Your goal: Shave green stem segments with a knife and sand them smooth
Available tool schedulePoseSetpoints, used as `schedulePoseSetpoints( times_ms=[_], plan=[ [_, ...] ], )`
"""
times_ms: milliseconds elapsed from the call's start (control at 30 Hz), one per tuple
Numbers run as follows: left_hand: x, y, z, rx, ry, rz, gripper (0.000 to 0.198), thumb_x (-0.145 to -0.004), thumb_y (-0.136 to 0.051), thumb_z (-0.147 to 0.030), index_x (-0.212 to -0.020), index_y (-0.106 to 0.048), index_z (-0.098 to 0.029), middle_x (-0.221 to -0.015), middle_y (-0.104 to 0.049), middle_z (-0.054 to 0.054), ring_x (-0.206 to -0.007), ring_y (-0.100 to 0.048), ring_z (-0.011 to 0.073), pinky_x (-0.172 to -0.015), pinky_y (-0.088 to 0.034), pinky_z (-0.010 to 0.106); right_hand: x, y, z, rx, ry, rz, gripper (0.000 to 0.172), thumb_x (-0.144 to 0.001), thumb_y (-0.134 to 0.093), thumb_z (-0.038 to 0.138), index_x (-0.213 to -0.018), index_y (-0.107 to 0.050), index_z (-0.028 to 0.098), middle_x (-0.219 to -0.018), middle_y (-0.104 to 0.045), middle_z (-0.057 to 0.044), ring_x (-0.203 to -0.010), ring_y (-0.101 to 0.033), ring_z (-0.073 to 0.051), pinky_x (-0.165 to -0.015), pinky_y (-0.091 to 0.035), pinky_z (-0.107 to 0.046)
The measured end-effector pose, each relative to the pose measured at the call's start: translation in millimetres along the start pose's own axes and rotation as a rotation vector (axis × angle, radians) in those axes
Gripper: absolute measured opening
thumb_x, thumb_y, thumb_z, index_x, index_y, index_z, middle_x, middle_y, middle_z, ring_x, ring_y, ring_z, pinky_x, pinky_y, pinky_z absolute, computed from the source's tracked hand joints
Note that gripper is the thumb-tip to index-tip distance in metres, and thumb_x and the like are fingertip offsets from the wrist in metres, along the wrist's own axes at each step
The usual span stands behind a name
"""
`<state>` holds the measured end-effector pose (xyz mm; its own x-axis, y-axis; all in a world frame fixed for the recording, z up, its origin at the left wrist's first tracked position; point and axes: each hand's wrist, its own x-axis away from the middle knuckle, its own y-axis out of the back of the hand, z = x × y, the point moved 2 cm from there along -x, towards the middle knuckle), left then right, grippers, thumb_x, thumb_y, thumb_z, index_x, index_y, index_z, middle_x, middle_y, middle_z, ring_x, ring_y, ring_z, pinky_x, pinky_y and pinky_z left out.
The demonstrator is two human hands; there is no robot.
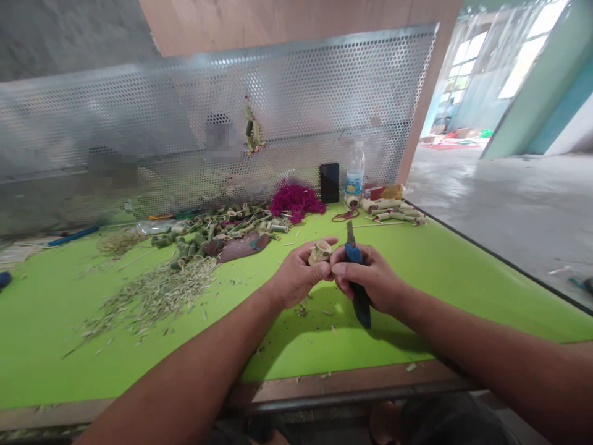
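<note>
My left hand (299, 272) is closed around a short pale bamboo ring (319, 251), held just above the green table (55, 334). My right hand (370, 278) grips a blue-handled utility knife (357, 290). Its blade points up and away, right beside the ring. The two hands touch at the thumbs. Small shavings lie on the table under them.
A pile of cut green bamboo pieces (217, 232) and a spread of shavings (152, 296) lie at the left. Behind are magenta cord (294, 201), a black phone (329, 183), a water bottle (355, 170), more bamboo tubes (393, 210) and a perforated metal screen (222, 123).
</note>
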<state>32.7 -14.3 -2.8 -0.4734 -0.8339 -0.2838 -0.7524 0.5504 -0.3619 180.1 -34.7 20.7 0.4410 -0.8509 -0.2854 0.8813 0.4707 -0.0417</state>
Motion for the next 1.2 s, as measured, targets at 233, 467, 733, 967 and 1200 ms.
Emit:
schedulePoseSetpoints(
  times_ms=[233, 467, 733, 967, 1200],
  plan=[
    [1, -3.5, -2, -0.103, -0.01, -0.072, 0.055, -0.067, -0.083, -0.031, -0.115, -0.063, -0.016, -0.083, -0.06, 0.002, -0.065, -0.053, 0.0097, -0.062, -0.042, 0.024, -2, 1, 0, -0.002, -0.038, -0.064, 0.023, -0.073, -0.069, 0.036, -0.069, -0.055, 0.018, -0.046, -0.052, 0.006, -0.037, -0.042, -0.007, -0.038, -0.033, -0.021],
    [3, -8.8, -5, -0.068, -0.018, -0.087, 0.053, -0.067, -0.082, -0.032, -0.113, -0.064, -0.015, -0.081, -0.059, 0.002, -0.064, -0.053, 0.0094, -0.061, -0.041, 0.024, -2, 3, -4, -0.092, -0.047, -0.049, 0.013, -0.072, -0.066, 0.029, -0.074, -0.058, 0.019, -0.047, -0.053, 0.006, -0.038, -0.043, -0.008, -0.038, -0.035, -0.02],
    [3, -8.2, -4, -0.146, -0.051, -0.082, 0.052, -0.074, -0.077, -0.031, -0.119, -0.058, -0.013, -0.079, -0.058, 0.001, -0.063, -0.052, 0.0086, -0.062, -0.041, 0.024, -4, 4, -4, -0.159, -0.041, -0.041, 0.01, -0.073, -0.064, 0.027, -0.075, -0.059, 0.018, -0.048, -0.054, 0.005, -0.039, -0.045, -0.008, -0.039, -0.034, -0.02],
    [2, -15.0, -4, -0.113, -0.041, -0.06, 0.046, -0.083, -0.066, -0.036, -0.121, -0.049, -0.017, -0.071, -0.059, -0.001, -0.06, -0.055, 0.0111, -0.059, -0.041, 0.024, -5, 2, -4, -0.232, -0.063, -0.047, 0.016, -0.074, -0.068, 0.029, -0.074, -0.056, 0.018, -0.052, -0.058, 0.004, -0.045, -0.055, -0.01, -0.047, -0.046, -0.022],
    [-7, -3.5, -6, 0.091, -0.004, -0.223, 0.021, -0.088, -0.054, -0.031, -0.103, -0.054, -0.016, -0.077, -0.054, -0.001, -0.058, -0.051, 0.0087, -0.055, -0.045, 0.022, -18, 25, -6, -0.152, -0.233, -0.289, 0.038, -0.071, -0.074, 0.047, -0.083, -0.048, 0.021, -0.057, -0.061, 0.005, -0.034, -0.048, -0.007, -0.031, -0.036, -0.016]
  ],
)
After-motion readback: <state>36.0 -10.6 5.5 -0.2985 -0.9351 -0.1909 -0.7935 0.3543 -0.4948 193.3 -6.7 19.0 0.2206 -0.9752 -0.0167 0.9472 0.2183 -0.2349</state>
